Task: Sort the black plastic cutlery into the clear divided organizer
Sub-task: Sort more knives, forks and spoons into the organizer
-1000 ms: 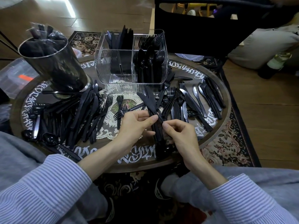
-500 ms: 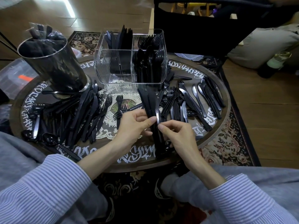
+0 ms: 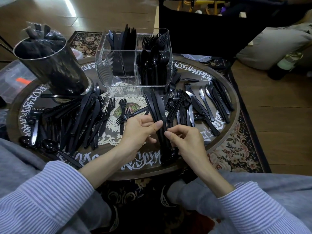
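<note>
My left hand (image 3: pixel 141 129) grips a bundle of black plastic knives (image 3: pixel 156 105), thumb across the handles, blades pointing away toward the organizer. My right hand (image 3: pixel 184 141) pinches the same bundle just below the left thumb. The clear divided organizer (image 3: pixel 118 80) stands at the back of the round table: knives in its far left compartment, forks and spoons in the right ones, the near left compartment bare. Loose black knives and forks (image 3: pixel 87 115) lie piled on the left, more knives, forks and spoons (image 3: pixel 202 105) on the right.
A tall dark cylindrical container (image 3: pixel 55 68) holding wrapped black items stands at the back left. The round table (image 3: pixel 233 125) has white lettering along its rim and a lace doily (image 3: pixel 109 132) at its middle. A black chair back (image 3: pixel 194 31) rises behind the organizer.
The knife bundle has been drawn up and straightened between my hands, its blades now closer to the organizer. My right hand's fingertips shifted slightly along the handles.
</note>
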